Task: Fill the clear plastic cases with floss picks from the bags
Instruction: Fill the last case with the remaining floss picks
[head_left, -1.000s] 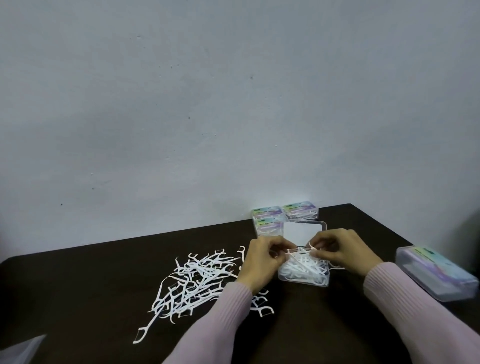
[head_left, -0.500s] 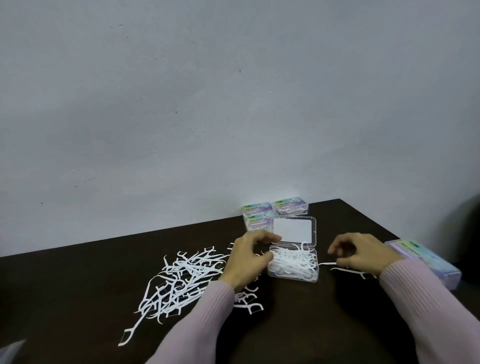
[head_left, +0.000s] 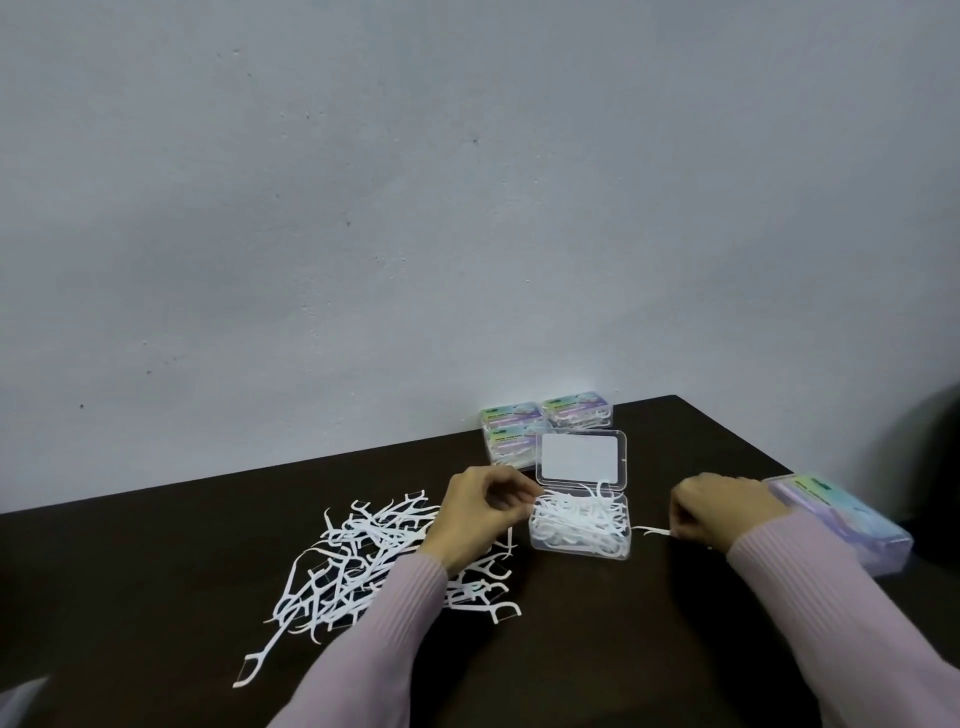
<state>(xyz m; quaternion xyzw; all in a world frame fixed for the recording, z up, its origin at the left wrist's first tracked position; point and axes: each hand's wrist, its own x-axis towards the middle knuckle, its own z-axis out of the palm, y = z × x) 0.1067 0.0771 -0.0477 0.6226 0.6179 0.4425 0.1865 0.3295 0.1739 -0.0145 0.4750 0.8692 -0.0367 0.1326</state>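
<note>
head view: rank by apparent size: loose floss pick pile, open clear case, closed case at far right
1. loose floss pick pile
2. closed case at far right, though it's nearer the camera and partly hidden by the sleeve, so unsure against 3
3. open clear case

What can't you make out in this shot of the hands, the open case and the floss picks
All head view:
- Right hand: its fingers curl away, so whether it pinches the loose pick at its fingertips is unclear.
- Left hand: covers part of the floss pick pile.
- Labelled cases: print too small, and the open case lid hides one.
- Case at right: the sleeve covers its near side.
</note>
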